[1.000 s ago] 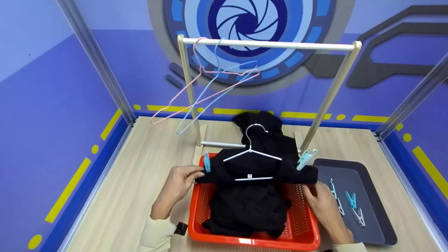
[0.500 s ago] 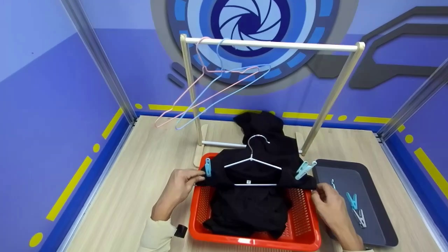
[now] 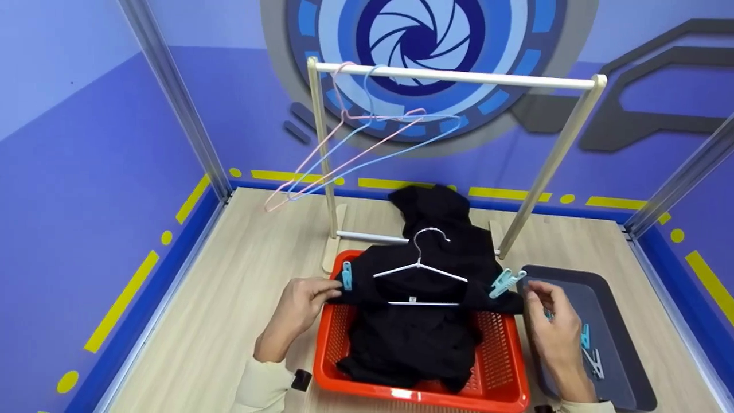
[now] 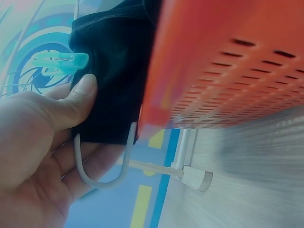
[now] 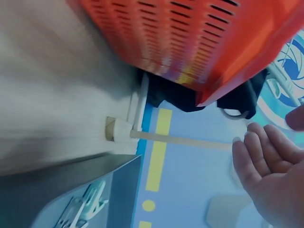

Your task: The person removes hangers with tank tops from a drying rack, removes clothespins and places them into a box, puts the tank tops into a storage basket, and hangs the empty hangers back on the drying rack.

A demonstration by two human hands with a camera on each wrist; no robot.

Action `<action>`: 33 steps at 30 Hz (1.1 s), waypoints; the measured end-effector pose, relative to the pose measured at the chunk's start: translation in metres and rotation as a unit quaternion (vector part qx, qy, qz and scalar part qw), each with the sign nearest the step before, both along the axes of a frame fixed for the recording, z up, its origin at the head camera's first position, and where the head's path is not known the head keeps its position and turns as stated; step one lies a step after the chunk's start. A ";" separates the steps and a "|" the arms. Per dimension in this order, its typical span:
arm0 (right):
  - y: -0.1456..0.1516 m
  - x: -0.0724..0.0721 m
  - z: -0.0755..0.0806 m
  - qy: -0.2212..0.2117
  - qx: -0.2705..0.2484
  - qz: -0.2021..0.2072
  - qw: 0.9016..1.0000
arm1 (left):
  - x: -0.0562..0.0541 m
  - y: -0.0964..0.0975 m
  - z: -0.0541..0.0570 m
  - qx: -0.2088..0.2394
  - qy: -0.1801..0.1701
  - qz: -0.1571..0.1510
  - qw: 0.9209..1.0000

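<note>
Black garment point(image 3: 459, 252) is spread between the two hands, over the far part of the red basket point(image 3: 367, 387), with the white hanger point(image 3: 418, 264) set in its neckline. To the inner side of the left hand point(image 3: 300, 302), its shoulder end is pinched between thumb and fingers; the tip of the hanger is seen poking out of the cloth there, so cloth and wire are probably being steadied together by this grip. Nothing is held by the right hand point(image 3: 557, 324): its fingers are loosely bent, thumb apart, and a gap is shown in the right wrist view between fingertips and the other hanger tip.

Just beyond the left fingertips, a blue clothespin point(image 3: 347, 275) is clipped to the cloth; a pale clothespin point(image 3: 503, 284) is fixed just inward of the right hand. Both are presumably placed near the ends so that the cloth is stopped from sliding on the wire. Beneath and beside the right hand, the grey tray point(image 3: 628, 367) is set, apparently so that its spare clothespins point(image 3: 594, 363) can be reached easily. Whether the cloth bunched in the basket, between the wrists, belongs to the same garment cannot be told. Beyond both hands, the rack point(image 3: 487, 78) is stood, with a pink hanger point(image 3: 307, 159) and a blue hanger point(image 3: 395, 154) hooked on its bar, out of the way of the cloth.
</note>
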State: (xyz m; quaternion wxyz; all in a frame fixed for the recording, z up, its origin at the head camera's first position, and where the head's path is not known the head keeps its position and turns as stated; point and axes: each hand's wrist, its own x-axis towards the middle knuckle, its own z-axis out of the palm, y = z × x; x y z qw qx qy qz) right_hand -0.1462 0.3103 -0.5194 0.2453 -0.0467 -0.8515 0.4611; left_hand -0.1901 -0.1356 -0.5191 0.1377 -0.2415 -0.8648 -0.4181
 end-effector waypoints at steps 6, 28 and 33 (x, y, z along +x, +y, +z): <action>-0.004 -0.007 0.009 -0.025 -0.048 0.078 0.996 | 0.000 0.000 -0.003 0.000 0.014 -0.003 1.000; -0.013 -0.017 0.002 0.046 -0.087 0.128 0.987 | 0.004 0.000 -0.009 0.024 0.003 -0.012 1.000; -0.013 -0.019 -0.003 0.105 -0.071 0.154 0.980 | 0.004 0.000 -0.009 0.030 0.005 -0.015 0.999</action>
